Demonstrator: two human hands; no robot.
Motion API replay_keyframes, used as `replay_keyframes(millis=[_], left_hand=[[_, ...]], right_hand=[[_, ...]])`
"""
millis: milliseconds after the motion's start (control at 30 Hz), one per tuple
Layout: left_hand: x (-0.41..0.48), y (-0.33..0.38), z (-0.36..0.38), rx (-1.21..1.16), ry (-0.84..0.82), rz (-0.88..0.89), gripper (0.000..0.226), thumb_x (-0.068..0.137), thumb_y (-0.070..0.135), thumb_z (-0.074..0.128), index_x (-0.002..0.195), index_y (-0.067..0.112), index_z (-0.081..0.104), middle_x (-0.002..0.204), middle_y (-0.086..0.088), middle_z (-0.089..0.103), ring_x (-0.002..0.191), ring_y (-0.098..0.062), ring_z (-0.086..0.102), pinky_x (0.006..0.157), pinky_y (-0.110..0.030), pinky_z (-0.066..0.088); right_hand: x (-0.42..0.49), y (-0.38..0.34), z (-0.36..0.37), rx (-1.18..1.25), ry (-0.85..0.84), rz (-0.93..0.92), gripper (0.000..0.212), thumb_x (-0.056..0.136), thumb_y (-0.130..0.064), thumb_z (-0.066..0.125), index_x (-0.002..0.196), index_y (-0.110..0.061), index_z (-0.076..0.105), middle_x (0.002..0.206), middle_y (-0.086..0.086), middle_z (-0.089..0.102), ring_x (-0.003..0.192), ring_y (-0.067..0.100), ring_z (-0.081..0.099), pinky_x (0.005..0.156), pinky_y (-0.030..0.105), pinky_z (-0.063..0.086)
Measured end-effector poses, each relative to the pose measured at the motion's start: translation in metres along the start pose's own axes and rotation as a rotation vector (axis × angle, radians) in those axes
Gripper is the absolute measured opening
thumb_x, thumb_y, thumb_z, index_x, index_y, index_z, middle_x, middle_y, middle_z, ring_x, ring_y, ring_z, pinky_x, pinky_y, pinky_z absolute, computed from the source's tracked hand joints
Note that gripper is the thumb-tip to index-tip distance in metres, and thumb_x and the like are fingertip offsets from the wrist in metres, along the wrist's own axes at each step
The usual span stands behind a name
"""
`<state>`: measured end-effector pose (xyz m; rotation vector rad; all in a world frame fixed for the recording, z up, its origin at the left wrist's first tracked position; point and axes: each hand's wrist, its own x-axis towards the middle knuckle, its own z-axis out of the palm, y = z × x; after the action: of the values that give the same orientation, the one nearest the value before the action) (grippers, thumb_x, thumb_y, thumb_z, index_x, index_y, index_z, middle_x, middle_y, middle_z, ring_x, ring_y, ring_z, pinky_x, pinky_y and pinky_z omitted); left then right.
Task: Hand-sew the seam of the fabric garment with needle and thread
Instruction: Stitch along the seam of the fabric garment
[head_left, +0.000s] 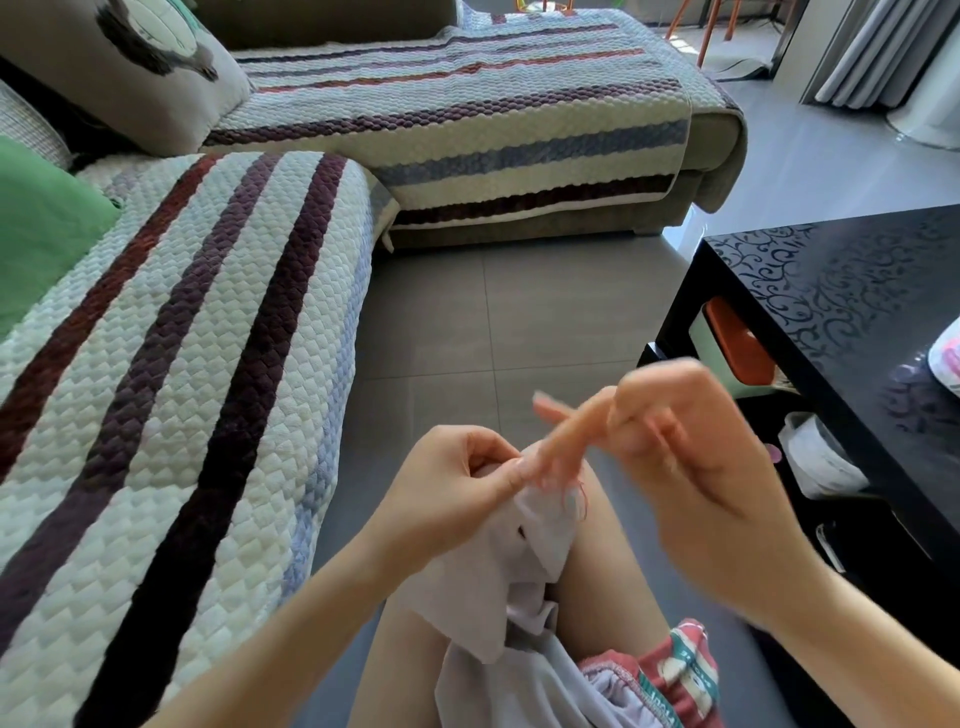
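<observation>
Pale garment (524, 582) draped over a bare knee (597, 561), above grey tiled floor (493, 322). Sofa (717, 140) on that floor, covered by a striped quilted throw (208, 338); green cushion (36, 223) and printed cushion (130, 67) on top. Black patterned table (841, 291) at right.

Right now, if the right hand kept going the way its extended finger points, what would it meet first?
The right hand is motion-blurred, its finger aimed down-left. It would most likely first meet the left hand pinching the pale fabric garment, or the fabric edge with the red thread beside it; depth is unclear.
</observation>
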<state>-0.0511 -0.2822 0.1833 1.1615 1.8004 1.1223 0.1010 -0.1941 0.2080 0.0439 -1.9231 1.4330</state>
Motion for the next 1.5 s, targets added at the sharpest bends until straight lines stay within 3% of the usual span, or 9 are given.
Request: replay_keyframes(millis=[67, 133, 267, 367, 500, 700, 900, 1033, 1500], left_hand=[[0.000, -0.002, -0.004, -0.052, -0.046, -0.053, 0.022, 0.076, 0.038, 0.070, 0.075, 0.017, 0.076, 0.076, 0.003, 0.074, 0.075, -0.016, 0.069, 0.070, -0.036, 0.052], [-0.001, -0.004, -0.012, -0.113, -0.104, -0.103, 0.032, 0.071, 0.042, 0.070, 0.082, 0.012, 0.077, 0.082, -0.004, 0.075, 0.077, -0.018, 0.068, 0.071, -0.035, 0.051], [-0.003, -0.007, -0.029, -0.223, -0.208, -0.219, 0.013, 0.081, 0.016, 0.074, 0.075, 0.004, 0.075, 0.071, -0.005, 0.070, 0.064, -0.008, 0.060, 0.059, -0.016, 0.047], [-0.006, -0.013, -0.044, -0.246, -0.187, -0.269, 0.022, 0.073, 0.024, 0.074, 0.079, 0.003, 0.076, 0.075, -0.009, 0.072, 0.068, -0.011, 0.062, 0.060, -0.017, 0.047], [-0.009, -0.012, -0.048, -0.285, -0.162, -0.286, 0.023, 0.069, 0.027, 0.071, 0.076, 0.006, 0.077, 0.077, -0.011, 0.072, 0.069, -0.012, 0.063, 0.060, -0.018, 0.049], [-0.005, -0.006, -0.044, -0.332, -0.171, -0.323, 0.019, 0.070, 0.021, 0.072, 0.076, 0.004, 0.077, 0.074, -0.011, 0.071, 0.065, -0.011, 0.064, 0.058, -0.016, 0.050], [-0.005, 0.007, -0.040, -0.360, -0.173, -0.312, 0.015, 0.071, 0.018, 0.069, 0.074, 0.005, 0.077, 0.073, -0.009, 0.072, 0.064, -0.011, 0.065, 0.058, -0.016, 0.051], [-0.006, 0.015, -0.038, -0.400, -0.180, -0.303, 0.013, 0.073, 0.013, 0.066, 0.074, 0.004, 0.075, 0.071, -0.004, 0.073, 0.063, -0.006, 0.067, 0.056, -0.014, 0.049], [-0.011, 0.018, -0.035, -0.392, -0.186, -0.291, 0.014, 0.072, 0.017, 0.066, 0.069, 0.011, 0.078, 0.070, -0.006, 0.072, 0.061, -0.008, 0.065, 0.056, -0.016, 0.050]], right_hand=[[0.005, 0.004, -0.017, 0.193, 0.084, 0.188, 0.010, 0.095, -0.028, 0.050, 0.089, -0.020, 0.047, 0.062, -0.003, 0.053, 0.051, 0.020, 0.050, 0.055, 0.030, 0.049], [0.002, 0.023, -0.044, 0.217, 0.230, 0.398, 0.012, 0.087, -0.027, 0.057, 0.081, -0.021, 0.050, 0.055, -0.006, 0.036, 0.046, 0.012, 0.028, 0.042, 0.021, 0.029], [-0.004, 0.063, -0.099, -0.094, 0.479, 0.545, 0.029, 0.096, -0.002, 0.047, 0.074, -0.021, 0.048, 0.053, -0.008, 0.031, 0.046, 0.007, 0.022, 0.042, 0.021, 0.015], [-0.020, 0.102, -0.156, -0.670, 0.592, 0.634, 0.020, 0.098, -0.010, 0.043, 0.081, -0.020, 0.047, 0.054, -0.010, 0.043, 0.050, 0.013, 0.039, 0.048, 0.027, 0.031], [-0.049, 0.135, -0.195, -1.083, 0.647, 0.959, 0.015, 0.098, -0.021, 0.039, 0.101, -0.011, 0.051, 0.095, 0.024, 0.064, 0.084, 0.039, 0.055, 0.072, 0.040, 0.036], [-0.016, 0.097, -0.070, -0.667, 0.258, 0.431, 0.008, 0.087, -0.029, 0.065, 0.090, -0.022, 0.065, 0.057, -0.004, 0.049, 0.050, 0.005, 0.039, 0.055, 0.022, 0.035], [-0.024, 0.073, 0.002, -0.655, -0.023, 0.189, 0.025, 0.086, -0.041, 0.058, 0.087, -0.020, 0.071, 0.065, -0.025, 0.054, 0.055, -0.005, 0.044, 0.058, 0.012, 0.036], [-0.029, 0.085, 0.007, -0.699, -0.003, 0.144, 0.024, 0.087, -0.034, 0.055, 0.082, -0.016, 0.070, 0.077, -0.006, 0.071, 0.058, 0.009, 0.054, 0.054, 0.028, 0.049], [-0.003, 0.061, -0.086, -1.039, 0.516, 0.213, 0.015, 0.086, -0.018, 0.060, 0.076, -0.007, 0.065, 0.055, -0.001, 0.052, 0.049, 0.020, 0.046, 0.053, 0.033, 0.038]])
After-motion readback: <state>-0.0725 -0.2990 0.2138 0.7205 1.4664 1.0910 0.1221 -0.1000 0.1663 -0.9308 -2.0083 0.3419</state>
